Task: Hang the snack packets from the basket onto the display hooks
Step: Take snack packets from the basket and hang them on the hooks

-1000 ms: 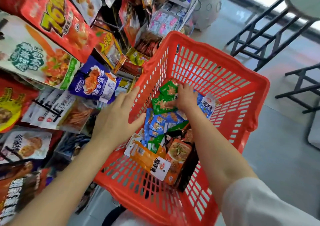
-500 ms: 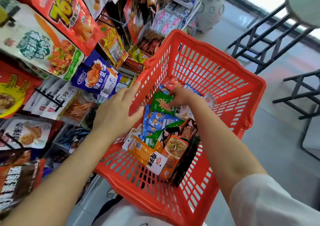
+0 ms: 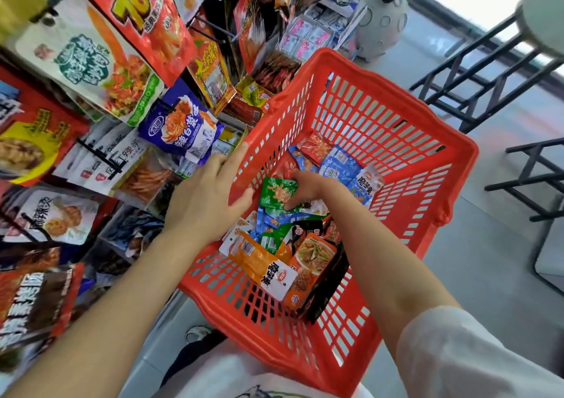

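Red plastic basket: slatted walls, tilted, held at its near-left rim.

Left hand: fingers straight and together, thumb over the basket rim, palm pressed against the outside of the wall; holds no packet.

Right hand: inside the basket, fingers curled down onto a green snack packet, thumb under its lower edge, gripping it. The packet lies just left of the palm, atop the pile, not yet clear of the basket.

Other basket contents: blue packets and a red packet just beyond the right hand; a white-and-blue packet to its right; an orange packet and a noodle-picture packet nearer the person, below the right wrist.

Display rack, left of the left hand: hanging bags overlap closely, among them a blue-and-white bag just above the left fingers, a large red bag higher up, and a white bag with green lettering.

Black stools: well to the right of the basket.
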A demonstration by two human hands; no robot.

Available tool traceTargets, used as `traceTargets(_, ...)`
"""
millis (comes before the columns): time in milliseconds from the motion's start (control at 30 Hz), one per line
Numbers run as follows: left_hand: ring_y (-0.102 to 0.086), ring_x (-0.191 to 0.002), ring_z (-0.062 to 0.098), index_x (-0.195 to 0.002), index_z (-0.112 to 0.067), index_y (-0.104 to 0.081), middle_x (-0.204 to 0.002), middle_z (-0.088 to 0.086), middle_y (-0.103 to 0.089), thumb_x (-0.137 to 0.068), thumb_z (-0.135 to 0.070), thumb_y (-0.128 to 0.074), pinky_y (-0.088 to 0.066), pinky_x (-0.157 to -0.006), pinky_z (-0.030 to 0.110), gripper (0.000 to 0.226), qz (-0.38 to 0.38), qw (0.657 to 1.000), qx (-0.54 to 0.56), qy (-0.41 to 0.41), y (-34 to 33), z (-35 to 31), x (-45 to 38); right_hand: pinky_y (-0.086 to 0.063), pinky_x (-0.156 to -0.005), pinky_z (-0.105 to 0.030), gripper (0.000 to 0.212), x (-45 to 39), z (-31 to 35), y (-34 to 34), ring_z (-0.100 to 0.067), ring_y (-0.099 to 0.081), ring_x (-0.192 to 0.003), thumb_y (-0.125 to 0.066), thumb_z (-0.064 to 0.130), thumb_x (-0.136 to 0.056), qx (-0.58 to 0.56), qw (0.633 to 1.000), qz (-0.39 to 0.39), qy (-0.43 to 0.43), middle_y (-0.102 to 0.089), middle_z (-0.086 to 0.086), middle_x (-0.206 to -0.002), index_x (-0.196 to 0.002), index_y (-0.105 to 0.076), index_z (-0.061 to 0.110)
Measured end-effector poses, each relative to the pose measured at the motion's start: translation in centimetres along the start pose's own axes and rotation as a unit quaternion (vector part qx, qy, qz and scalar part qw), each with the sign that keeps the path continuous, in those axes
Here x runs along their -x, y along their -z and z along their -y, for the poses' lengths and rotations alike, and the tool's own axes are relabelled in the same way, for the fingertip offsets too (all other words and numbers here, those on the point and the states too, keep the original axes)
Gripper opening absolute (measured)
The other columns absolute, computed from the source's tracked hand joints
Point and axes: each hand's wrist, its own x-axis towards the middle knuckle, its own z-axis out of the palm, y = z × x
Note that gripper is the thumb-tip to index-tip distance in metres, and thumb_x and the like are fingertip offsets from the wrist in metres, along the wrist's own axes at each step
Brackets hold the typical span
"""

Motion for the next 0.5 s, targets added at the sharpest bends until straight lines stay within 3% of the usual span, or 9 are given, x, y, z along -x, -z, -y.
traceTargets(100,-0.059,-0.110,0.025,-0.161,-0.030,-0.011,-0.140,0.006,-0.048,-0.099,-0.049,-0.047,-0.038,-0.062,0.030,0.074,0.000,1.000,0.000,0.004,-0.1,0.0,0.0,-0.038,-0.114,-0.049,0.109,-0.3,0.5,-0.6,-0.036,-0.033,-0.146,-0.086,0.044,-0.076,0.057,0.997,0.043,0.002,-0.028,-0.013,-0.163,-0.158,-0.023,0.008)
traceTargets(233,-0.059,-0.112,0.026,-0.161,-0.030,-0.011,-0.138,0.007,-0.049,-0.100,-0.048,-0.048,-0.040,-0.062,0.031,0.074,0.001,1.000,0.004,0.002,-0.1,0.1,-0.2,-0.028,-0.117,-0.061,0.107,0.0,1.1,-1.1,-0.040,-0.016,-0.150,-0.082,0.056,-0.075,0.171,0.985,0.026,0.015,-0.018,-0.015,-0.163,-0.158,-0.027,0.018)
traceTargets(400,-0.057,-0.106,0.023,-0.161,-0.032,-0.004,-0.134,0.004,-0.047,-0.101,-0.049,-0.044,-0.032,-0.054,0.029,0.074,0.014,1.000,-0.009,0.007,0.0,-0.1,-0.3,-0.033,-0.117,-0.053,0.111,0.9,0.7,-0.5,-0.036,-0.027,-0.149,-0.086,0.039,-0.077,0.115,0.992,0.041,0.025,-0.021,-0.011,-0.165,-0.160,-0.017,0.014)
traceTargets(500,-0.056,-0.105,0.021,-0.161,-0.032,-0.003,-0.133,0.003,-0.047,-0.102,-0.049,-0.044,-0.028,-0.049,0.026,0.074,0.015,1.000,-0.011,0.008,0.0,-0.2,-0.3,-0.035,-0.116,-0.054,0.116,0.9,0.8,-0.1,-0.035,-0.029,-0.149,-0.086,0.045,-0.074,0.135,0.988,0.072,-0.002,-0.019,-0.010,-0.167,-0.160,-0.016,0.012)
